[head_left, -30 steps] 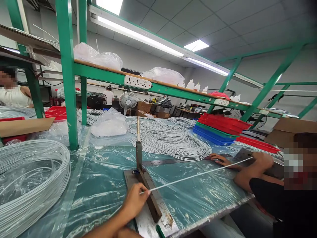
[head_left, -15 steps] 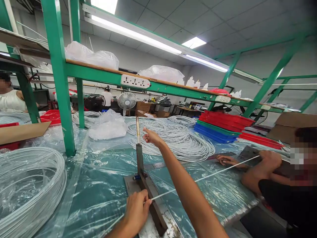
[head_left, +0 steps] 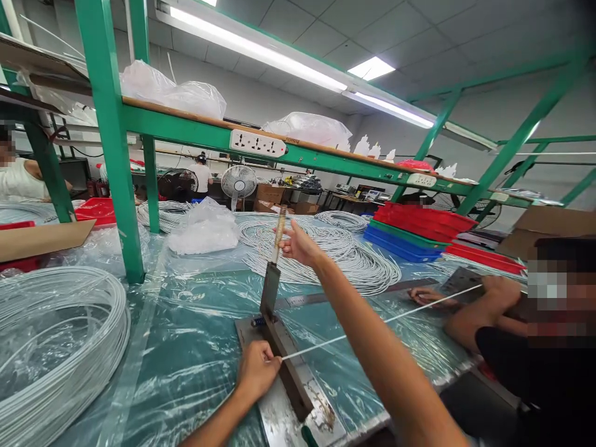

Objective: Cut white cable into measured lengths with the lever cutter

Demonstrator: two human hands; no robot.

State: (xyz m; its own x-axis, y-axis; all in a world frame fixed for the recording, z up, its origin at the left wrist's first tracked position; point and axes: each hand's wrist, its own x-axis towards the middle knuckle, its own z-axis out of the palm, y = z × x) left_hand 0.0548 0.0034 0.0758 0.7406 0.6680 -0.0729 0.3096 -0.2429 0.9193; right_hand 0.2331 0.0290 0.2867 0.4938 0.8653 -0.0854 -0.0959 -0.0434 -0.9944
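Note:
My left hand (head_left: 257,372) pinches a white cable (head_left: 321,345) at the long metal bar of a hand-lever cutter (head_left: 269,290). The cable runs taut to the right, passing behind my right forearm, to the hand of a co-worker. My right hand (head_left: 300,245) is at the upright lever's worn handle (head_left: 279,234), with fingers parted and slightly bent, not closed round it. Whether the fingertips touch the handle is hard to tell. The cutter's metal base plate (head_left: 321,415) lies on the plastic-covered table (head_left: 186,347).
A big cable coil (head_left: 65,347) lies at left, more coils (head_left: 344,254) behind the lever. Stacked red, green and blue trays (head_left: 410,233) stand back right. A co-worker's hand (head_left: 500,287) is at right. A green shelf post (head_left: 109,155) rises at left; a metal ruler (head_left: 307,299) lies behind the cutter.
The lever has tilted to the right, and my right hand now has its fingers at the handle instead of beside it. My left hand stays at the bar with the cable.

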